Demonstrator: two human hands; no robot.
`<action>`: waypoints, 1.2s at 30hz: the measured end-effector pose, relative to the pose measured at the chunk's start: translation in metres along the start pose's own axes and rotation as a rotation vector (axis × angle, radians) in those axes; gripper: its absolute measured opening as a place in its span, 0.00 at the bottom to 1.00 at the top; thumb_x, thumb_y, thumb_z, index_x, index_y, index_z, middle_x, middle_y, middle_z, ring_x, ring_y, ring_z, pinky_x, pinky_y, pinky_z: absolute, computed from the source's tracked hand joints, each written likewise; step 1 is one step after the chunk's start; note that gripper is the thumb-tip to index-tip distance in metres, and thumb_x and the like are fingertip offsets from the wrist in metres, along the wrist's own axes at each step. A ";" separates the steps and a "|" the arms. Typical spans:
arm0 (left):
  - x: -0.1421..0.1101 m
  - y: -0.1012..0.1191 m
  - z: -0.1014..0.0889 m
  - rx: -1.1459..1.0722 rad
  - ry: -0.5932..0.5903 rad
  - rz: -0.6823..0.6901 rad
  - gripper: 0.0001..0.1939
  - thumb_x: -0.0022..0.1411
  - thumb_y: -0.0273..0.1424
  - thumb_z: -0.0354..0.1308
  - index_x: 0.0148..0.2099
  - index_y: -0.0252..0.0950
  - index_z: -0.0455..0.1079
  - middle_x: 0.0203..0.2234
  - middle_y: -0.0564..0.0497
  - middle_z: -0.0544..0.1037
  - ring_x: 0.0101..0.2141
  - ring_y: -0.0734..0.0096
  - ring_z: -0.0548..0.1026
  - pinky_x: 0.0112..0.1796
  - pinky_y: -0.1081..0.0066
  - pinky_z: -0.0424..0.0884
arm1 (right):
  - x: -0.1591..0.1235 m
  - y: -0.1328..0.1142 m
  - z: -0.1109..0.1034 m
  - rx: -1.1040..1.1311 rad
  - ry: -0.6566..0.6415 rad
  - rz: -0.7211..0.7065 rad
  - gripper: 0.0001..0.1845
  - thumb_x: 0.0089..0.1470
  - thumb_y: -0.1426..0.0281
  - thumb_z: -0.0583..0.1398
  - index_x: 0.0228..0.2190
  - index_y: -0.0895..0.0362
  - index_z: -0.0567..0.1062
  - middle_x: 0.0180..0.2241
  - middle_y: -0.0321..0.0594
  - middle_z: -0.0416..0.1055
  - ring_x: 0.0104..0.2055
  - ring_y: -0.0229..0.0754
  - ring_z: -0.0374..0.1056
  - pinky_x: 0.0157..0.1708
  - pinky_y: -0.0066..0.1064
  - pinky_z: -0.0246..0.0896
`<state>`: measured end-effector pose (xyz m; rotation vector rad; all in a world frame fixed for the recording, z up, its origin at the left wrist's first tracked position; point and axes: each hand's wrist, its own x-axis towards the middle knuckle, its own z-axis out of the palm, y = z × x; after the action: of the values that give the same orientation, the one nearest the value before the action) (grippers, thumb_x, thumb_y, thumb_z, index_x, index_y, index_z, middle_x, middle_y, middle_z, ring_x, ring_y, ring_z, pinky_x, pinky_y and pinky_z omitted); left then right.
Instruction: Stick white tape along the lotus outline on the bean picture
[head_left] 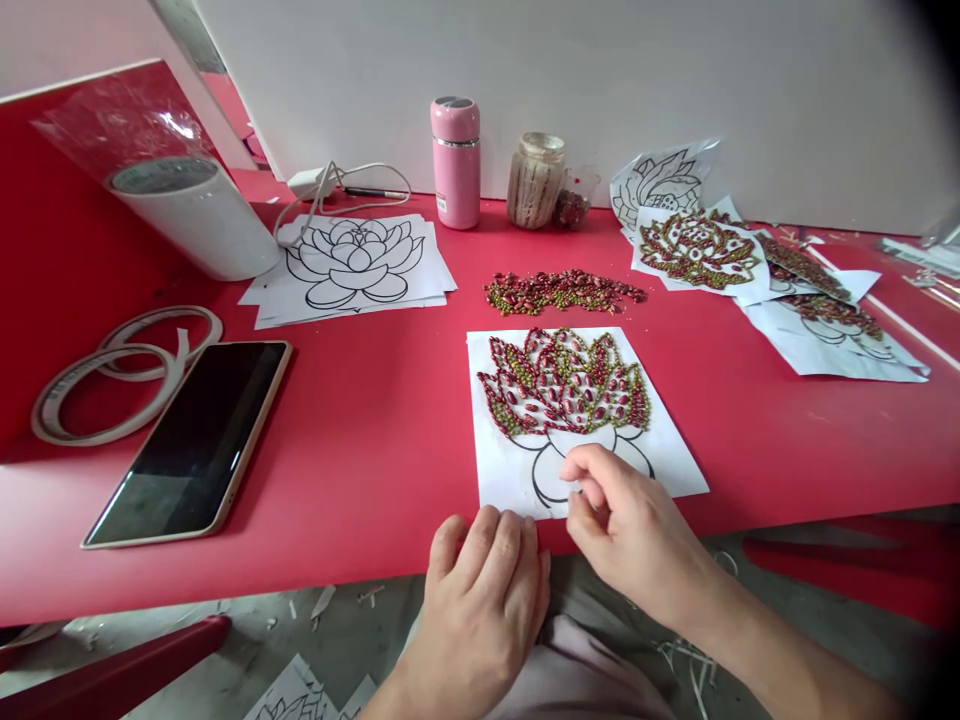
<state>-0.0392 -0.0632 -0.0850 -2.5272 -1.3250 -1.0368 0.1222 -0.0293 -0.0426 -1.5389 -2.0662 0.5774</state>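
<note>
A white sheet (675,462) with a lotus outline lies at the red table's near edge. Red and green beans (562,385) fill its upper petals; the lowest petals are bare. My right hand (626,525) rests on the sheet's bottom edge, fingers curled in a pinch over the bare lower petal; what they hold is too small to see. My left hand (484,590) lies at the table edge just below the sheet's near left corner, fingers together and bent over the edge. A loose pile of red and green beans (562,290) lies beyond the sheet.
A phone (191,440) and tape rings (112,375) lie at left, by a large tape roll (195,215). Blank lotus sheets (352,265), a pink flask (456,160), a jar (536,180) and a small cup (574,205) stand at the back. Finished bean pictures (701,250) are at right.
</note>
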 end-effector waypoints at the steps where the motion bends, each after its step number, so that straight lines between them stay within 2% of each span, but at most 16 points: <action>1: 0.000 0.000 0.000 0.005 0.007 0.001 0.09 0.56 0.25 0.53 0.40 0.29 0.68 0.33 0.46 0.75 0.38 0.63 0.69 0.41 0.61 0.59 | -0.001 0.002 -0.002 0.073 0.007 0.035 0.07 0.50 0.78 0.51 0.32 0.55 0.61 0.20 0.29 0.51 0.20 0.33 0.53 0.23 0.25 0.52; 4: 0.001 0.000 0.001 0.018 0.027 0.005 0.08 0.57 0.25 0.53 0.40 0.30 0.69 0.33 0.46 0.75 0.38 0.64 0.70 0.40 0.62 0.59 | -0.007 0.012 -0.009 0.413 -0.006 0.151 0.03 0.54 0.72 0.53 0.33 0.54 0.61 0.21 0.29 0.50 0.21 0.33 0.55 0.22 0.23 0.55; 7: 0.001 0.000 0.001 0.022 0.031 0.007 0.08 0.57 0.25 0.53 0.39 0.29 0.69 0.33 0.46 0.75 0.38 0.63 0.70 0.40 0.62 0.59 | -0.010 0.020 -0.017 0.803 0.000 0.222 0.03 0.56 0.69 0.54 0.34 0.53 0.62 0.23 0.30 0.56 0.24 0.32 0.60 0.24 0.23 0.57; 10: 0.001 0.000 0.002 0.023 0.031 0.007 0.08 0.57 0.25 0.53 0.39 0.29 0.69 0.33 0.46 0.75 0.38 0.63 0.70 0.40 0.61 0.59 | -0.006 0.025 -0.025 1.107 0.041 0.307 0.02 0.55 0.70 0.55 0.32 0.54 0.63 0.23 0.31 0.59 0.23 0.31 0.58 0.20 0.20 0.55; 13: 0.001 0.001 0.001 0.025 0.032 0.007 0.08 0.57 0.25 0.53 0.40 0.29 0.69 0.33 0.46 0.75 0.38 0.63 0.70 0.40 0.61 0.59 | 0.001 0.029 -0.036 1.322 0.126 0.416 0.06 0.48 0.71 0.59 0.31 0.54 0.66 0.26 0.32 0.57 0.23 0.29 0.56 0.16 0.17 0.52; 16: 0.000 0.001 0.001 0.027 0.022 0.007 0.09 0.56 0.24 0.53 0.40 0.29 0.69 0.34 0.45 0.75 0.39 0.62 0.70 0.40 0.61 0.59 | 0.005 0.033 -0.050 1.433 0.278 0.471 0.08 0.44 0.72 0.59 0.30 0.54 0.67 0.26 0.32 0.55 0.21 0.27 0.52 0.13 0.14 0.47; 18: -0.001 0.000 0.002 0.025 0.019 0.007 0.09 0.56 0.25 0.53 0.41 0.29 0.69 0.34 0.45 0.75 0.39 0.62 0.70 0.41 0.61 0.59 | 0.003 0.031 -0.054 1.358 0.325 0.423 0.05 0.47 0.71 0.57 0.30 0.53 0.66 0.26 0.33 0.54 0.20 0.28 0.51 0.12 0.15 0.46; 19: -0.002 0.000 0.002 0.024 0.021 0.007 0.10 0.56 0.25 0.53 0.41 0.29 0.69 0.34 0.45 0.75 0.39 0.62 0.70 0.41 0.61 0.58 | 0.001 0.028 -0.053 1.245 0.298 0.378 0.04 0.49 0.70 0.56 0.31 0.52 0.66 0.26 0.33 0.55 0.20 0.29 0.52 0.13 0.17 0.48; 21: -0.003 0.000 0.003 0.020 0.018 0.006 0.10 0.56 0.25 0.53 0.41 0.30 0.68 0.34 0.46 0.75 0.39 0.62 0.69 0.41 0.61 0.58 | -0.005 0.017 -0.046 0.862 0.153 0.256 0.03 0.53 0.70 0.54 0.33 0.51 0.66 0.26 0.34 0.58 0.22 0.32 0.56 0.19 0.21 0.55; 23: -0.003 -0.001 0.003 0.015 0.011 0.010 0.10 0.56 0.26 0.54 0.41 0.31 0.68 0.35 0.46 0.75 0.39 0.62 0.69 0.41 0.61 0.58 | -0.009 0.004 -0.034 0.421 -0.046 0.108 0.05 0.53 0.72 0.55 0.34 0.52 0.66 0.29 0.35 0.61 0.27 0.34 0.60 0.27 0.25 0.58; 26: -0.003 -0.002 0.003 0.005 0.003 0.023 0.09 0.56 0.26 0.54 0.41 0.32 0.68 0.35 0.46 0.74 0.40 0.61 0.69 0.41 0.61 0.58 | -0.008 -0.008 -0.014 0.021 -0.117 -0.035 0.04 0.51 0.76 0.54 0.27 0.54 0.65 0.27 0.34 0.62 0.27 0.35 0.59 0.28 0.27 0.55; 31: -0.003 -0.002 0.002 -0.003 0.001 0.033 0.10 0.56 0.26 0.53 0.41 0.30 0.68 0.35 0.45 0.74 0.40 0.61 0.68 0.40 0.60 0.58 | -0.001 -0.012 -0.002 -0.224 -0.112 -0.046 0.06 0.47 0.78 0.54 0.23 0.56 0.63 0.23 0.32 0.60 0.24 0.34 0.57 0.24 0.26 0.48; 36: -0.003 -0.002 0.002 0.005 0.000 0.039 0.10 0.55 0.26 0.54 0.42 0.29 0.68 0.35 0.45 0.74 0.40 0.61 0.68 0.40 0.61 0.58 | 0.001 -0.012 -0.001 -0.300 -0.153 -0.027 0.08 0.45 0.79 0.54 0.21 0.56 0.62 0.22 0.31 0.58 0.22 0.33 0.54 0.23 0.27 0.46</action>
<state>-0.0410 -0.0634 -0.0888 -2.5392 -1.2714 -1.0249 0.1137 -0.0315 -0.0347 -1.6718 -2.3734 0.3993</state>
